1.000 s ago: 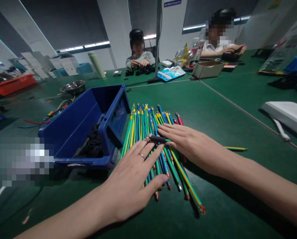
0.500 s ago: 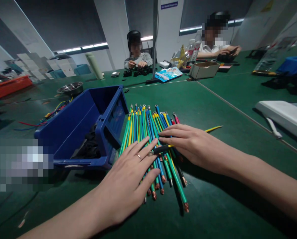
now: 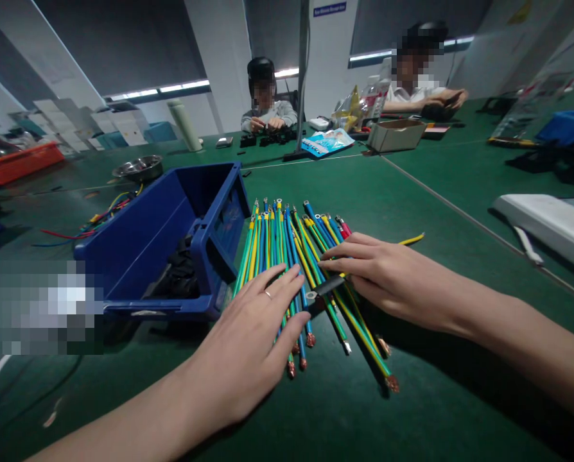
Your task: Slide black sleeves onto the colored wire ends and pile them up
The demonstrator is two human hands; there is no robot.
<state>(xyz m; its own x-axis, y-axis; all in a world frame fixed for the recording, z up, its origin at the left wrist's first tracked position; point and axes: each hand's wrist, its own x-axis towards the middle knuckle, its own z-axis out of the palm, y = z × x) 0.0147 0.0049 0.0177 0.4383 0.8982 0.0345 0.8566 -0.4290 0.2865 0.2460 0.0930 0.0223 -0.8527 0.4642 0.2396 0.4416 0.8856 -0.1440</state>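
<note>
A spread of cut cables, green, blue and yellow, lies on the green table before me. Many have ring terminals at the far end, and several show bare copper at the near end. My left hand rests flat over the left part of them, fingers stretched and a ring on one. On the right part, my right hand lies with its fingers extended over the cables. A short black-sleeved lead with a ring terminal crosses the others between my hands; its other end runs under my right fingers.
A blue bin with black pieces inside stands left of the cables. Behind it are loose wires and a metal bowl. A white device lies at right. Two people sit across the table, near a cardboard box.
My right hand has shifted slightly right, taking cables along, and a gap has opened in the spread between my hands. The black-sleeved lead has also moved right. My left hand stays nearly in place.
</note>
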